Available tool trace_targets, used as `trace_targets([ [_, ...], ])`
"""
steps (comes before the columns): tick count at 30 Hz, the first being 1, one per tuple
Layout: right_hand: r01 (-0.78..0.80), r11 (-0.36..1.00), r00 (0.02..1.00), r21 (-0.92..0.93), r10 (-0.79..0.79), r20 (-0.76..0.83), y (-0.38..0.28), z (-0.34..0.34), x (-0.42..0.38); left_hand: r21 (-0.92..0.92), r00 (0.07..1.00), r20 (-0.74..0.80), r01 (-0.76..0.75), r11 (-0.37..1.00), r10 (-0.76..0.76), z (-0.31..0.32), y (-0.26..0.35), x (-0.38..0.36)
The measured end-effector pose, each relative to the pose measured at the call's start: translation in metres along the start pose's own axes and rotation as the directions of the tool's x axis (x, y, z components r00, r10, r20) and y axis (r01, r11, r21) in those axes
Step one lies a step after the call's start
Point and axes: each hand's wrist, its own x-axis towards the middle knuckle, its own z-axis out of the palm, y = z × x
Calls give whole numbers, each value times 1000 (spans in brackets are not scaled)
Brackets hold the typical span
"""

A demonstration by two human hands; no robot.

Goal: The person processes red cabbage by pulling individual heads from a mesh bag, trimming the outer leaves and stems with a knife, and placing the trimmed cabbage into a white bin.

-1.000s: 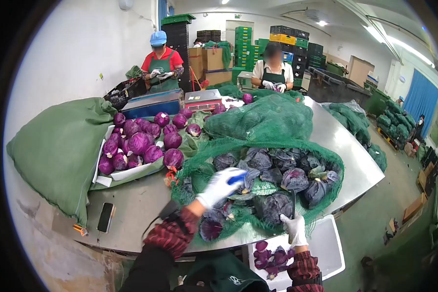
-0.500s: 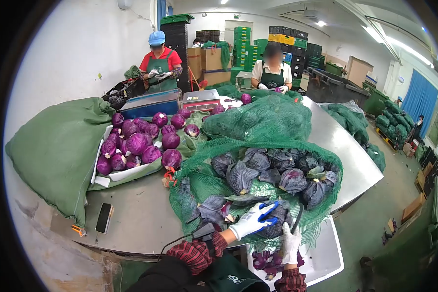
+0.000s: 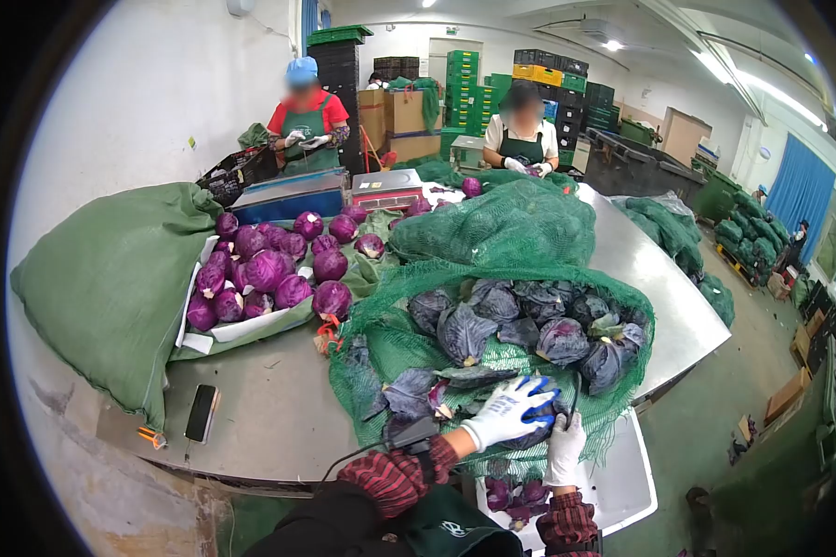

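Observation:
My left hand (image 3: pixel 511 412), in a white glove with blue patches, is spread over a dark red cabbage (image 3: pixel 528 438) and grips it at the near edge of a green mesh bag (image 3: pixel 348 382). Most of that cabbage is hidden by the glove. Just to its right, my right hand (image 3: pixel 566 449), in a white glove, is closed round a knife (image 3: pixel 578 394) whose dark blade points upward beside the cabbage. Several dusky, leafy cabbages (image 3: pixel 464 334) lie behind in the open bag. Loose outer leaves (image 3: pixel 409 392) lie left of my hands.
A white bin (image 3: pixel 633 492) with purple leaves stands below the table edge. Trimmed cabbages (image 3: pixel 267 269) are heaped left, by a full green sack (image 3: pixel 102 288). A phone (image 3: pixel 202 414) lies on the metal table (image 3: pixel 279 408). Two co-workers (image 3: pixel 308 121) stand across the table.
My left hand has shifted slightly right and up over the cabbage. My right hand, with the knife, has moved a little right and up, staying beside the cabbage.

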Motion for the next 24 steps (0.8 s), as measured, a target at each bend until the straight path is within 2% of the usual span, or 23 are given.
trace_targets([
  [1,1,1000,1000,-1,-1,1,5,-1,2,19,1000,2,27,999,-27,-1,9,2],
  [3,-93,990,993,108,99,-59,9,-7,8,-23,999,-28,40,999,-41,4,12,2],
  [4,-75,994,980,-80,59,-192,43,8,13,-23,999,-24,42,999,-43,5,10,1],
  [5,-225,971,969,78,231,-87,50,2,18,-73,997,-72,13,997,-18,8,4,-2],
  [7,-443,896,889,36,434,143,87,8,17,-148,984,-172,-75,986,49,16,-11,-7],
  [9,-327,931,943,164,333,-7,180,69,1,-271,978,-180,-156,950,109,14,-23,-12],
  [10,-448,834,889,322,453,61,120,42,-3,-296,978,-188,-139,945,85,16,-31,-14],
  [11,-365,834,923,413,381,47,132,48,-7,-334,982,-179,-119,935,61,20,-37,-20],
  [13,-498,849,866,177,477,150,131,28,-3,-427,984,-169,-125,896,56,22,-56,-30],
  [15,-223,972,971,71,214,109,103,-16,-4,-538,997,-32,38,842,-66,-11,-46,-35],
  [16,-140,980,987,143,150,-58,111,-14,-7,-565,998,-3,52,824,-65,-26,-39,-36],
  [17,-37,984,995,173,52,-83,78,-35,-7,-536,998,15,56,842,-58,-25,-42,-36],
  [18,-142,923,990,359,130,58,32,-61,-8,-540,994,-53,53,840,-97,-9,-47,-35],
  [19,-27,978,996,207,7,94,-4,-83,-14,-386,986,-104,81,919,-131,-15,-27,-28],
  [20,-33,879,978,477,-69,195,-30,-89,-18,-413,974,-149,95,906,-170,-4,-22,-25],
  [21,-28,918,955,396,-92,280,-43,-93,-28,-437,958,-192,112,893,-214,4,-18,-24],
  [22,159,942,950,295,-227,213,-29,-72,-40,-431,948,-253,69,900,-194,4,-13,-22],
  [23,100,992,960,73,-115,255,-29,-65,-50,-410,949,-254,71,910,-188,8,-18,-21],
  [24,37,997,974,71,-52,219,-15,-48,-63,-459,943,-259,70,886,-208,8,-19,-21],
])
